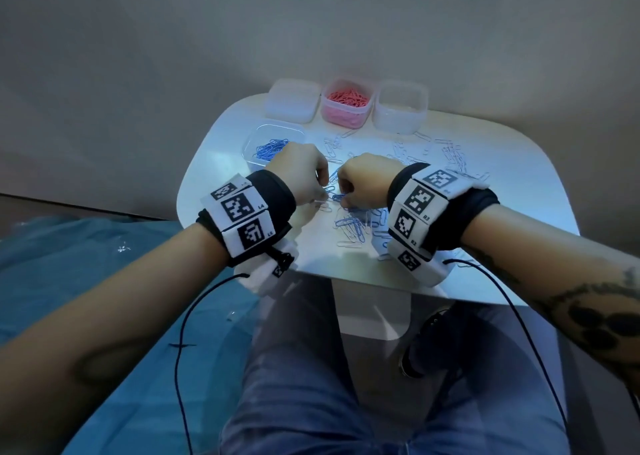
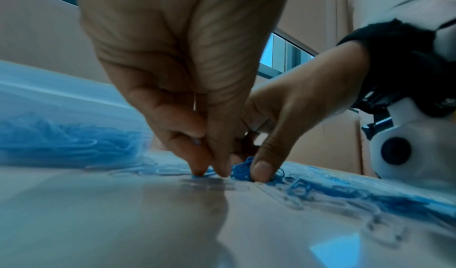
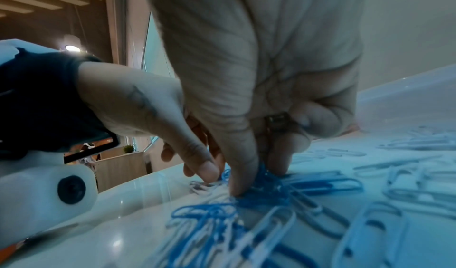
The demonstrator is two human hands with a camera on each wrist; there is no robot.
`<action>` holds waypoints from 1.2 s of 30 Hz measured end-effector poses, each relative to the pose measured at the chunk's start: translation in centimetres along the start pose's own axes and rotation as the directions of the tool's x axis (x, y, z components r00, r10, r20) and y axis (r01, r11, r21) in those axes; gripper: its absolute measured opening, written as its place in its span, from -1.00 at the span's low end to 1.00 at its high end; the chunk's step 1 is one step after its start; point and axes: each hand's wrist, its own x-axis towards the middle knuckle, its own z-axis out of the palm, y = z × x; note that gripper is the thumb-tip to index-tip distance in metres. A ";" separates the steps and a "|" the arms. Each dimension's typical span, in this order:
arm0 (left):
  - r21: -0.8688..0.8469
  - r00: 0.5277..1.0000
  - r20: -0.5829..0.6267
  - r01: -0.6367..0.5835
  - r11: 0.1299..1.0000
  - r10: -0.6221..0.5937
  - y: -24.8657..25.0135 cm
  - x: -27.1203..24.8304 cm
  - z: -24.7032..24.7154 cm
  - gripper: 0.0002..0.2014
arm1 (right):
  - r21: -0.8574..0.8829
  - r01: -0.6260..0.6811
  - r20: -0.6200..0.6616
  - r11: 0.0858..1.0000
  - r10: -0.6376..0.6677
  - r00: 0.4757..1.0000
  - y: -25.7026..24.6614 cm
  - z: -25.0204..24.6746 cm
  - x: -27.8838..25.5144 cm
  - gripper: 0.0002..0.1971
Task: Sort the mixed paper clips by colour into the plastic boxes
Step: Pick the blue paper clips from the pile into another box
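Blue and white paper clips lie mixed on the white table. My two hands meet at its middle, fingertips down on the surface. My right hand pinches a small bunch of blue clips between thumb and fingers, seen close in the right wrist view. Beside it, my left hand has thumb and forefinger tips pressed together on a blue clip lying on the table. A clear box holding blue clips stands just left of my left hand.
Three more plastic boxes line the far edge: a bare one on the left, one full of pink clips in the middle, a clear one on the right. White clips are scattered at the right. My knees sit under the near edge.
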 end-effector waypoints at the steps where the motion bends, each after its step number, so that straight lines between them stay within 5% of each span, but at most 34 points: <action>1: -0.030 1.000 -0.017 0.002 1.000 -0.003 -0.1 -0.1 -0.1 -0.92 | -0.024 0.003 -0.008 1.000 -0.004 1.000 0.0 0.0 -0.1 -0.81; 6: -0.346 0.983 -0.160 0.031 0.938 -0.092 -0.9 -1.2 -0.5 -0.93 | 0.054 0.015 -0.020 0.998 -0.014 1.000 0.8 -0.1 -0.1 -0.97; 9: -0.641 0.955 -0.213 0.024 0.767 -0.207 -0.3 -2.1 0.1 -0.85 | 0.247 0.008 -0.022 0.969 -0.003 1.000 1.9 -1.0 -0.6 -0.86; 11: -0.875 0.946 -0.129 0.033 0.484 -0.298 0.7 -2.6 0.9 -0.78 | 0.458 0.035 -0.051 0.888 -0.013 0.999 2.2 -1.8 -1.6 -0.89; 13: -0.997 0.957 0.016 0.037 0.067 -0.290 1.8 -3.0 1.8 -0.64 | 0.653 0.086 -0.087 0.753 -0.038 0.995 1.9 -2.4 -2.8 -0.90; 16: -0.875 0.983 0.130 0.054 -0.480 -0.126 3.4 -3.3 3.1 -0.42 | 0.700 0.176 -0.128 0.693 -0.121 0.984 0.3 -2.0 -3.7 -0.94; 19: -0.631 0.985 0.150 0.029 -0.775 -0.086 4.3 -3.6 3.6 -0.47 | 0.601 0.289 -0.361 0.745 -0.069 0.930 0.0 -2.1 -4.1 -0.82; 21: -0.592 0.995 0.094 0.019 -0.805 -0.045 3.9 -3.8 3.7 -0.49 | 0.635 0.369 -0.599 0.678 0.130 0.790 1.5 -2.9 -4.1 -0.91; 23: -0.625 0.998 0.063 0.020 -0.781 -0.025 3.1 -3.8 3.8 -0.51 | 0.684 0.361 -0.630 0.634 0.264 0.730 3.1 -3.4 -4.1 -0.88; 25: -0.655 0.999 0.040 0.007 -0.756 -0.025 2.4 -3.9 3.6 -0.50 | 0.655 0.227 -0.520 0.721 0.212 0.827 3.6 -3.0 -3.6 -0.94; 28: -0.638 0.999 -0.016 -0.033 -0.769 -0.029 0.9 -4.3 3.8 -0.50 | 0.371 0.072 -0.243 0.926 0.023 0.970 2.9 -1.5 -2.4 -0.85; 32: -0.610 0.995 -0.020 -0.092 -0.787 -0.100 -1.2 -5.0 4.6 -0.53 | 0.116 0.076 -0.108 0.990 -0.063 0.992 2.2 -0.4 -0.6 -0.76; 36: -0.539 0.988 0.092 -0.054 -0.841 -0.122 -1.6 -5.8 4.5 -0.54 | 0.091 0.034 -0.044 0.995 -0.030 0.999 2.3 -0.3 0.2 -0.92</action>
